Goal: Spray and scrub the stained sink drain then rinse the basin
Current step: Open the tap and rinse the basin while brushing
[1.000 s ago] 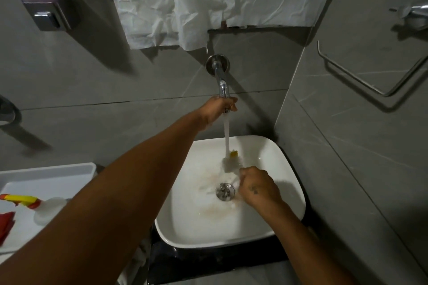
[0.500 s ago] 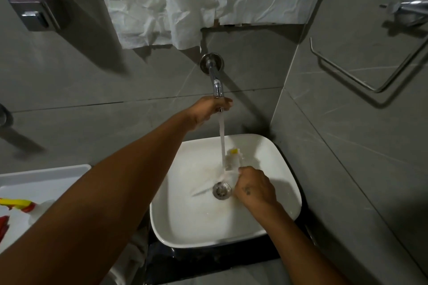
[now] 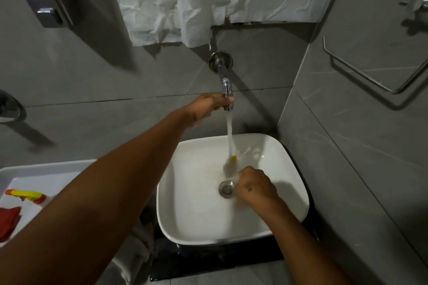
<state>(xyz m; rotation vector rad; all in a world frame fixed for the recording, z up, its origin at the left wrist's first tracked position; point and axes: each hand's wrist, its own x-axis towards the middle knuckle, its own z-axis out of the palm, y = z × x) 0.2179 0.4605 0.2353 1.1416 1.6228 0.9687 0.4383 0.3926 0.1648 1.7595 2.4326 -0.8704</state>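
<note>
Left hand (image 3: 208, 105) is gripping the chrome tap (image 3: 225, 83), water running. Right hand (image 3: 256, 186) is clenching a small brush (image 3: 234, 164) with a yellow tip beside the round metal drain (image 3: 226, 189), low in the glossy white basin (image 3: 192, 210).

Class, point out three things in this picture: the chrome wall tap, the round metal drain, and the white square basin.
Chrome wall tap (image 3: 225, 84): head view, on the spout.
Round metal drain (image 3: 226, 189): head view, on its strainer.
White square basin (image 3: 185, 210): head view, on the bare left floor.
</note>
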